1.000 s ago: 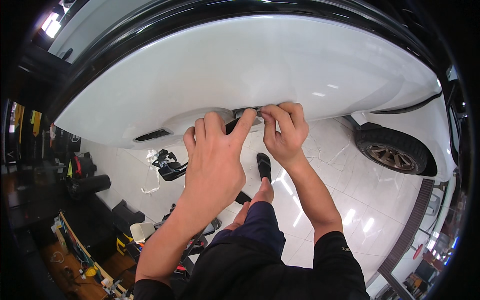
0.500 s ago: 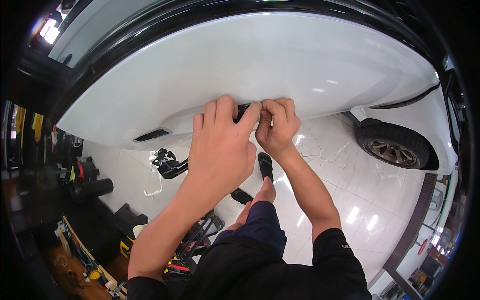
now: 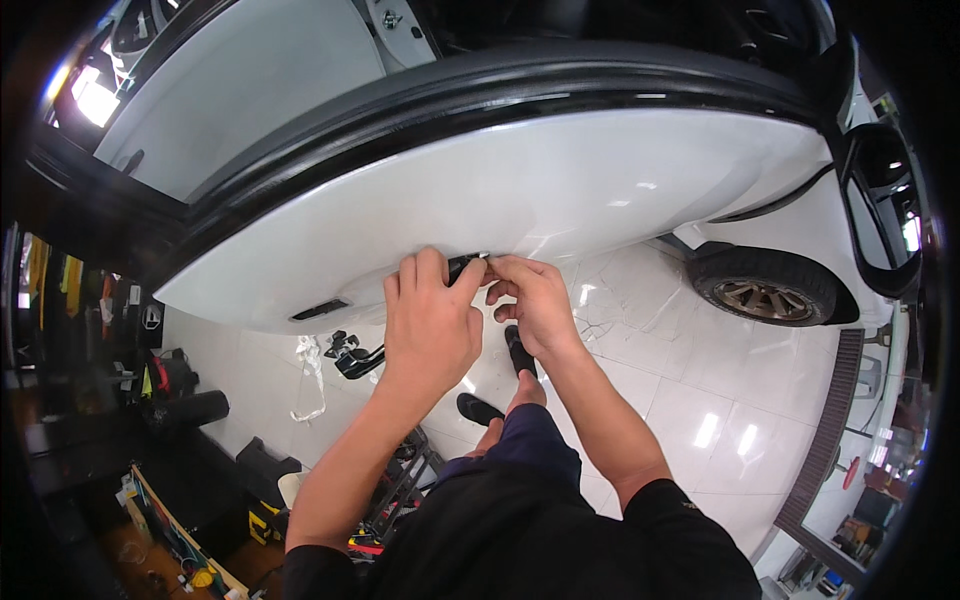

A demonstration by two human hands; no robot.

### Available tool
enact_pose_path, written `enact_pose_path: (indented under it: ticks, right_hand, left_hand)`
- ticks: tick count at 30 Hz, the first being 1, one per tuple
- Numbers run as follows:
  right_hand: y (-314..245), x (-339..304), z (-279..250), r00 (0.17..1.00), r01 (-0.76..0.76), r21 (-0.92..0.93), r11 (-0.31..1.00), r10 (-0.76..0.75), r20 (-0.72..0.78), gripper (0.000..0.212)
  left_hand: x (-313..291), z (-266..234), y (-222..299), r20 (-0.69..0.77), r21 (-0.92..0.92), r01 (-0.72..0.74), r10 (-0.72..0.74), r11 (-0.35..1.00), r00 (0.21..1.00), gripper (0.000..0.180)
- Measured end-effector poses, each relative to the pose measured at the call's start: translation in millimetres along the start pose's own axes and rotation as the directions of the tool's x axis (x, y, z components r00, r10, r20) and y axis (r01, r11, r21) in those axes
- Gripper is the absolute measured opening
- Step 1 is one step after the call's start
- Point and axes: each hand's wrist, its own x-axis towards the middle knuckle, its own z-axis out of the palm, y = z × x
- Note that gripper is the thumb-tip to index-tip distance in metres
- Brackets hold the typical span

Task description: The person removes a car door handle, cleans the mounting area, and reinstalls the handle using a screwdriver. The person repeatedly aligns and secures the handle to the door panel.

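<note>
A white car door (image 3: 480, 180) stretches across in front of me. My left hand (image 3: 432, 320) presses against it, its fingers curled and its thumb bearing on a narrow black part (image 3: 461, 268) set in the door's surface. Close beside it, the fingertips of my right hand (image 3: 537, 305) meet at the right end of that part, where a small bright tip shows. The lower fingers of that hand curl loosely. What its fingertips pinch is hidden. Left of my hands, the door has a slim black opening (image 3: 321, 309).
A black door handle (image 3: 357, 360) is below the door at left, near a crumpled white strip (image 3: 312, 375). A tool cart (image 3: 405, 480) stands by my left leg. The front wheel (image 3: 765, 290) and side mirror (image 3: 880, 210) are at right.
The view has shifted, so the door sits lower and the window edge and mirror show more. My right hand's lower fingers have loosened and spread. The left hand stays on the black part.
</note>
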Motion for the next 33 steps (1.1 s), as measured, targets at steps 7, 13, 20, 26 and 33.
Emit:
enact_pose_path:
  ticks: [7, 13, 20, 26, 33]
  right_hand:
    - [-30, -5, 2, 0.994, 0.027, -0.266, 0.964, -0.053, -0.093, 0.02]
    - [-47, -12, 14, 0.977, -0.191, -0.15, 0.97, 0.172, -0.128, 0.019]
    - [-48, -3, 23, 0.918, -0.369, -0.001, 0.93, 0.364, -0.155, 0.012]
    - [-48, 4, 24, 0.882, -0.427, 0.044, 0.903, 0.427, -0.201, 0.009]
    - [-35, 4, 34, 0.901, -0.277, 0.146, 0.95, 0.309, -0.304, 0.008]
  left_hand:
    - [-7, 10, -2, 0.005, -0.009, 0.013, -0.013, 1.0, 1.0, 0.061]
    - [-12, 5, -2, 0.015, 0.022, 0.022, -0.022, 1.0, 1.0, 0.06]
    - [-10, 7, -5, 0.028, -0.004, 0.03, -0.03, 1.0, 0.999, 0.063]
    - [-11, 5, -7, 0.059, -0.015, 0.028, -0.027, 1.0, 0.998, 0.065]
    - [-3, -9, -22, 0.11, -0.079, -0.08, 0.088, 0.994, 0.99, 0.068]
